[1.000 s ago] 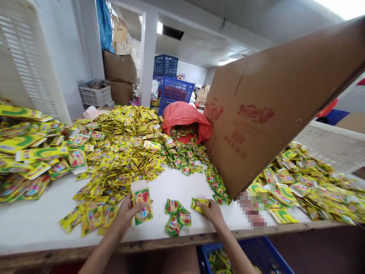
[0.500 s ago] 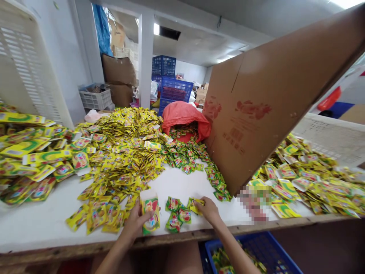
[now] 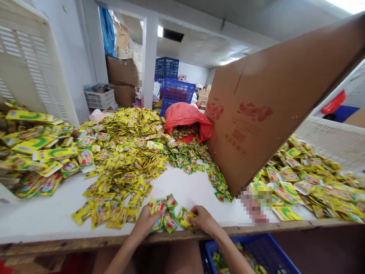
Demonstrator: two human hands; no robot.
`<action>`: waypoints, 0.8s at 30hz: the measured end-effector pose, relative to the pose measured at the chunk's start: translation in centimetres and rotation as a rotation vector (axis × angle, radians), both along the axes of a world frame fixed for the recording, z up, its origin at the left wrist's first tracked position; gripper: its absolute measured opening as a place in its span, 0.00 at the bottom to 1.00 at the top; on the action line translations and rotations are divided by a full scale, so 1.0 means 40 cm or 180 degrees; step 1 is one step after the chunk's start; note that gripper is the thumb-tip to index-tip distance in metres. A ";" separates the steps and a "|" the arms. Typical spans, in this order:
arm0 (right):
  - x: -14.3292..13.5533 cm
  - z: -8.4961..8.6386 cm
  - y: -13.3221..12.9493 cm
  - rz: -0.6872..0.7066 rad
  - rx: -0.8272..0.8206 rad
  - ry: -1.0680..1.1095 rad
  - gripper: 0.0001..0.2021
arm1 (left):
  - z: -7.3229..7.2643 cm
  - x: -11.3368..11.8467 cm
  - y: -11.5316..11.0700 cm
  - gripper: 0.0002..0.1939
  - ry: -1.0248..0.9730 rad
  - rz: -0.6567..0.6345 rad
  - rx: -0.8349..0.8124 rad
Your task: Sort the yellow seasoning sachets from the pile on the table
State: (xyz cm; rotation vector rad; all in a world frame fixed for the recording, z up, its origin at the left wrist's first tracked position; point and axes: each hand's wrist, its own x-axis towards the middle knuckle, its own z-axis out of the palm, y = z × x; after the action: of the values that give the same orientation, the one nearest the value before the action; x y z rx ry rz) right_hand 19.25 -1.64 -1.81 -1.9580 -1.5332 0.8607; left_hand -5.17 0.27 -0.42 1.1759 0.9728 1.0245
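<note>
At a white table (image 3: 182,186) piled with bright packaging, a worker's left hand (image 3: 147,220) grips a small printed box (image 3: 156,205), thumb across its front; the right hand (image 3: 203,219) pinches a yellow packet (image 3: 184,217) between thumb and fingers, close to the table's near edge; green packets (image 3: 170,222) sit between the two, just beside the box, though from where I stand I cannot tell whether they touch it; beyond the left hand spreads a heap of yellow packets (image 3: 125,152), with more boxes (image 3: 54,153) farther left; straight ahead, a red bag (image 3: 185,113) lies open-mouthed with a green pile (image 3: 182,154) before it; a big brown carton (image 3: 248,95) leans at its right; below the table, a blue crate (image 3: 273,253) holds more packets.
</note>
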 end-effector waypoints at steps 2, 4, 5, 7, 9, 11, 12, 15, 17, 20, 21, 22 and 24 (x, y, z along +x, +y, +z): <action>-0.014 0.004 -0.008 0.0023 0.0014 -0.0008 0.06 | 0.007 0.004 -0.005 0.14 0.0069 -0.0216 0.0028; -0.026 0.007 -0.014 0.0063 0.0044 0.0019 0.06 | 0.022 0.015 -0.009 0.13 0.0196 -0.0490 0.0046; -0.032 0.010 -0.015 0.0098 0.0066 0.0045 0.06 | 0.032 0.024 -0.010 0.12 0.0278 -0.0651 0.0076; -0.040 0.021 -0.015 0.0203 0.0136 0.0120 0.07 | 0.053 0.043 -0.007 0.11 0.0406 -0.0934 0.0181; -0.045 0.044 -0.013 0.0386 0.0313 0.0329 0.07 | 0.071 0.062 0.001 0.12 0.0402 -0.1141 0.0272; -0.050 0.077 -0.010 0.0541 0.0590 0.0609 0.07 | 0.082 0.079 0.010 0.15 0.0310 -0.1225 0.0223; -0.054 0.095 -0.009 0.0560 0.0747 0.0784 0.08 | 0.084 0.086 0.014 0.14 0.0255 -0.1195 0.0169; -0.075 0.130 -0.007 0.0361 0.1059 0.1512 0.13 | 0.085 0.102 0.017 0.13 0.0006 -0.0985 0.0034; -0.093 0.133 -0.004 0.0256 0.1011 0.2013 0.17 | 0.083 0.109 0.011 0.14 -0.0218 -0.0876 0.0017; -0.107 0.126 0.005 0.0224 0.0822 0.2117 0.20 | 0.080 0.111 -0.004 0.15 -0.0455 -0.0700 -0.0076; -0.107 0.127 0.009 0.0179 0.0862 0.2023 0.20 | 0.079 0.109 -0.008 0.15 -0.0485 -0.0599 -0.0112; -0.104 0.133 0.012 0.0116 0.0959 0.1921 0.21 | 0.079 0.106 -0.011 0.16 -0.0492 -0.0485 -0.0143; -0.097 0.157 0.015 0.0038 0.1195 0.1777 0.20 | 0.081 0.100 -0.015 0.15 -0.0471 -0.0359 -0.0199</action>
State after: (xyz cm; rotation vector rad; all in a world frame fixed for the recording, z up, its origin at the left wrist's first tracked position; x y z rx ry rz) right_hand 15.37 -1.03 4.45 -1.3005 -1.2584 0.9424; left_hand -1.17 -0.33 2.80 1.0756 0.8076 0.9699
